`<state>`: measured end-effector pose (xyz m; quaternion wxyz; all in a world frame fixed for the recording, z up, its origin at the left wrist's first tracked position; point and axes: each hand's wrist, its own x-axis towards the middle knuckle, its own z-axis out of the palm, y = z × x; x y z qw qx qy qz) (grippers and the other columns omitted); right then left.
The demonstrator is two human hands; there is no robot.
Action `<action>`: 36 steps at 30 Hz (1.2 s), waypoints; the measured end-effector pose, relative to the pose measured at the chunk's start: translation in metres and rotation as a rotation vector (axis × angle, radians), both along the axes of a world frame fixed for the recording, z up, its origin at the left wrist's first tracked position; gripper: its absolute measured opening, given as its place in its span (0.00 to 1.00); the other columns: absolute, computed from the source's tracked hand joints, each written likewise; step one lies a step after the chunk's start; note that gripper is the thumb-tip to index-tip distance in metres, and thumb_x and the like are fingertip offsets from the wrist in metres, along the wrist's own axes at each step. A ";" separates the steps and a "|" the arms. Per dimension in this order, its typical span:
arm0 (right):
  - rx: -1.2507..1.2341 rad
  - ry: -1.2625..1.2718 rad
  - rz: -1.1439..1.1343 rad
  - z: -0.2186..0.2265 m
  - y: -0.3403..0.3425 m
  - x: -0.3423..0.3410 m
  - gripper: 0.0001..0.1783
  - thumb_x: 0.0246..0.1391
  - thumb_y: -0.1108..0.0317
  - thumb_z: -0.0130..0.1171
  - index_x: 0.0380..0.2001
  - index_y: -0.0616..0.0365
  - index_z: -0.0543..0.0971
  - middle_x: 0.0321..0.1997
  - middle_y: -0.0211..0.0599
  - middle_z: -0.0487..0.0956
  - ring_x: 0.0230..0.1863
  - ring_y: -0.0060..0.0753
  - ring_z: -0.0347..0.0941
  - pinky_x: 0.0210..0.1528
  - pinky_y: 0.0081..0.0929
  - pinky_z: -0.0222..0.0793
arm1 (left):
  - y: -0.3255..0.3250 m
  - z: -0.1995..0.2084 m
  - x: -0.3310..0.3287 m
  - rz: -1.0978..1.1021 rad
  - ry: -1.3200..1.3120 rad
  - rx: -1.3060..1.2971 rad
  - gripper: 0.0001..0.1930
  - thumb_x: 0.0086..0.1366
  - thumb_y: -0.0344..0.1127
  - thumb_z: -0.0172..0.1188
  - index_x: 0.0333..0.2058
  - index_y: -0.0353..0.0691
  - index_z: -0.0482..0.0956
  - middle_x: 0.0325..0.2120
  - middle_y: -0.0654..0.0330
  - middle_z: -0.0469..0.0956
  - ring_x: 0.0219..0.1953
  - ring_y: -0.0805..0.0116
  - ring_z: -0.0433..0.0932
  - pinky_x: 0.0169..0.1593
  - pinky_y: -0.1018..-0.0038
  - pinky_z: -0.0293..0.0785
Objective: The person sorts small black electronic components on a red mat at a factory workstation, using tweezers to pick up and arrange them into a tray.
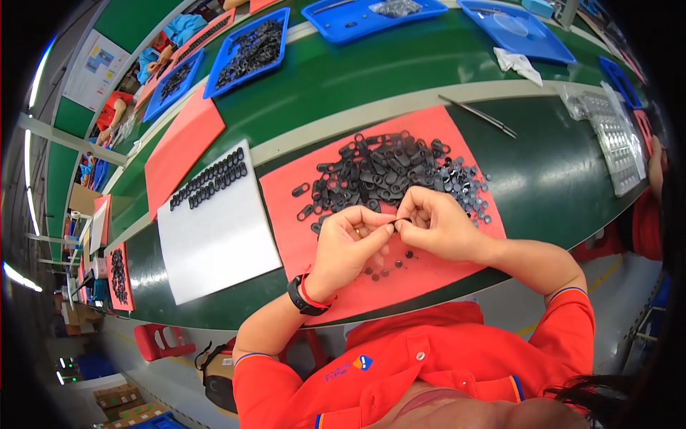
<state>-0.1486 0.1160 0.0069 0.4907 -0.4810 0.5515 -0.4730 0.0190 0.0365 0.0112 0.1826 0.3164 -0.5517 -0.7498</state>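
My left hand [354, 243] and my right hand [438, 224] meet above a pink foam mat [307, 275]. Their fingertips pinch a small black plastic part [401, 222] between them, mostly hidden by the fingers. Just beyond lies a heap of black oval plastic parts with holes [375, 169]. Small round grey discs [464, 187] are scattered at the heap's right side. Several dark round pieces [384, 273] rest on the mat below my hands.
To the left, a white foam sheet [214, 247] carries rows of black parts [209, 179]. Tweezers [479, 116] lie beyond the mat. Blue trays [250, 53] stand along the far side. Clear plastic blister trays [607, 139] are at the right, near another person's arm [655, 168].
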 end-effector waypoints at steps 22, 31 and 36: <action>-0.964 -0.318 0.795 0.136 0.022 -0.027 0.20 0.55 0.63 0.55 0.11 0.58 0.71 0.14 0.33 0.68 0.19 0.30 0.67 0.46 0.54 0.71 | -0.035 0.013 0.028 0.359 0.160 -0.195 0.05 0.59 0.25 0.57 0.35 0.33 0.74 0.25 0.60 0.77 0.19 0.85 0.69 0.19 0.89 0.63; -1.057 -0.234 0.892 0.145 0.058 -0.026 0.19 0.53 0.81 0.47 0.08 0.62 0.66 0.12 0.38 0.64 0.16 0.32 0.66 0.46 0.58 0.72 | -0.031 0.015 0.013 0.302 0.179 -0.180 0.05 0.60 0.25 0.56 0.35 0.34 0.74 0.26 0.59 0.77 0.17 0.85 0.65 0.18 0.88 0.58; -0.968 -0.303 0.863 0.150 0.052 -0.023 0.18 0.48 0.87 0.45 0.08 0.62 0.65 0.12 0.39 0.64 0.18 0.35 0.68 0.45 0.58 0.73 | -0.038 0.013 0.017 0.329 0.218 -0.174 0.06 0.59 0.25 0.57 0.36 0.33 0.75 0.25 0.60 0.77 0.17 0.85 0.67 0.19 0.88 0.60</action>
